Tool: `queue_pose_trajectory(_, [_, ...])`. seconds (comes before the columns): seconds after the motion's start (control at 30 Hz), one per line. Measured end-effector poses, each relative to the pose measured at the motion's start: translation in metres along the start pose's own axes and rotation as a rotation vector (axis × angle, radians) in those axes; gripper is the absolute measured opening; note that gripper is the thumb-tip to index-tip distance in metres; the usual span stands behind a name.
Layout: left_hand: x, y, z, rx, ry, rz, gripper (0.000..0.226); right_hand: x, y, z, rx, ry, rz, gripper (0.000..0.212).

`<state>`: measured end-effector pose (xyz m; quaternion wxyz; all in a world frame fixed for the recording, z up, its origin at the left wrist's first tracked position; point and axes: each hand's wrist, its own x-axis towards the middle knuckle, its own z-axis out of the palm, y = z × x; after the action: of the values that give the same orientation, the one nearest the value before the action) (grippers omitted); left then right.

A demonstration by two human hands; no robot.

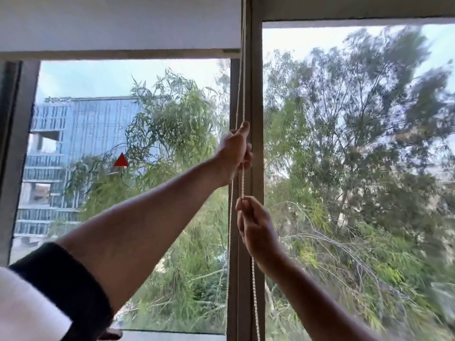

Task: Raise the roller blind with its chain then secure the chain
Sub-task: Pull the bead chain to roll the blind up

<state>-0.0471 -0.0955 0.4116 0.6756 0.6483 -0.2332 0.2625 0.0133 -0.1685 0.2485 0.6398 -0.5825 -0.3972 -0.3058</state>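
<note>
The white roller blind [118,23] covers only the top of the left window, its bottom bar level above the glass. A white beaded chain [242,180] hangs in two strands beside the grey window post [256,94]. My left hand [236,153] is raised high and closed around the right strand. My right hand [256,227] is lower and pinches the same strand between thumb and fingers. The other strand [230,230] hangs free to the left of my right hand.
A second blind [357,7] sits higher over the right window. Trees and a glass building [81,124] show through the panes. A dark frame edge [9,143] stands at the far left. The picture is blurred towards the right.
</note>
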Motion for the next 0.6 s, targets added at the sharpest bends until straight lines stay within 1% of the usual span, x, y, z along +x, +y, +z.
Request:
queue_pose_trajectory(0.1, [-0.001, -0.012, 0.010, -0.195, 0.093, 0.019, 0.041, -0.002, 0.004, 0.003, -0.035, -0.007, -0.020, 0.025])
queue_pose_trajectory(0.2, [-0.006, -0.027, 0.008, -0.338, 0.066, 0.045, 0.047, -0.005, 0.010, 0.000, -0.076, -0.005, -0.030, 0.026])
queue_pose_trajectory(0.27, [-0.012, -0.040, 0.005, -0.346, 0.036, 0.034, 0.050, -0.009, 0.018, -0.004, -0.111, -0.023, -0.004, 0.030])
queue_pose_trajectory(0.4, [-0.027, -0.067, 0.001, -0.302, 0.009, 0.016, 0.059, -0.006, 0.021, -0.019, -0.065, -0.153, 0.199, 0.050])
queue_pose_trajectory(0.43, [-0.030, -0.073, 0.000, -0.297, 0.004, 0.012, 0.060, -0.001, 0.018, -0.022, -0.067, -0.160, 0.228, 0.049])
queue_pose_trajectory(0.53, [-0.043, -0.088, -0.001, -0.289, -0.032, 0.015, 0.058, 0.025, -0.004, -0.031, -0.032, -0.078, 0.253, 0.031])
queue_pose_trajectory(0.6, [-0.052, -0.098, -0.001, -0.263, -0.060, 0.033, 0.056, 0.046, -0.026, -0.031, 0.034, 0.001, 0.264, 0.034])
